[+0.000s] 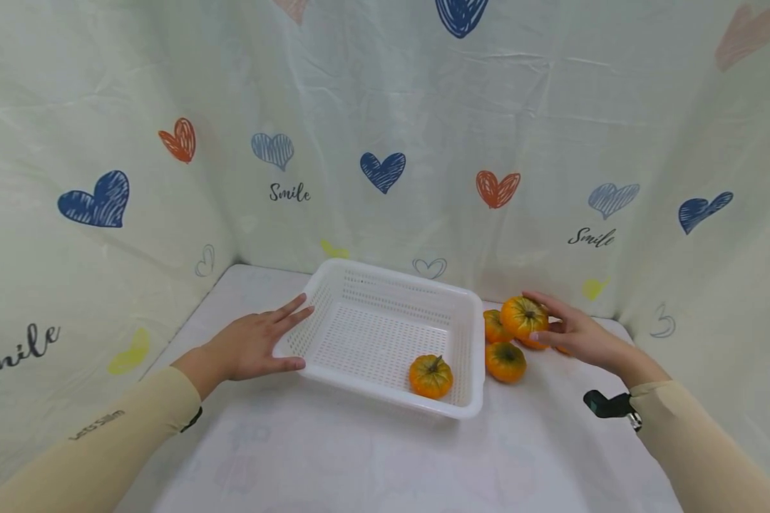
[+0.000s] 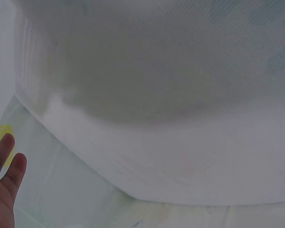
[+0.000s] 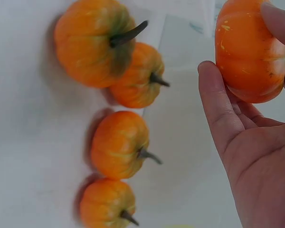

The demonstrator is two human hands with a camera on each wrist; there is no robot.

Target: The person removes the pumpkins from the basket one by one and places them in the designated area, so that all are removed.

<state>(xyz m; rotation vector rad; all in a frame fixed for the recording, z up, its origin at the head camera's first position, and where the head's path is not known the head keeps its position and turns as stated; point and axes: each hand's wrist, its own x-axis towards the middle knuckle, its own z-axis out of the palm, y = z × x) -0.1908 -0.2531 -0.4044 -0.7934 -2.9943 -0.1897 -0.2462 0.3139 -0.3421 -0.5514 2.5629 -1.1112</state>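
Observation:
A white plastic basket (image 1: 367, 386) with perforated walls stands on the table, and one small orange pumpkin (image 1: 431, 376) lies in its front right corner. My left hand (image 1: 250, 345) rests at the basket's left rim, fingers extended and spread. In the left wrist view only part of that hand (image 2: 4, 183) shows. My right hand (image 1: 584, 338) holds another small pumpkin (image 1: 522, 317) between thumb and fingers, raised right of the basket. The right wrist view shows the smooth underside of this held pumpkin (image 3: 249, 52).
Several more pumpkins sit right of the basket, including a front one (image 1: 505, 363) and one close to its wall (image 1: 494, 328). The right wrist view shows them with dark stems, such as this pumpkin (image 3: 118, 145). A heart-patterned curtain (image 1: 385, 92) encloses the white table (image 1: 334, 456).

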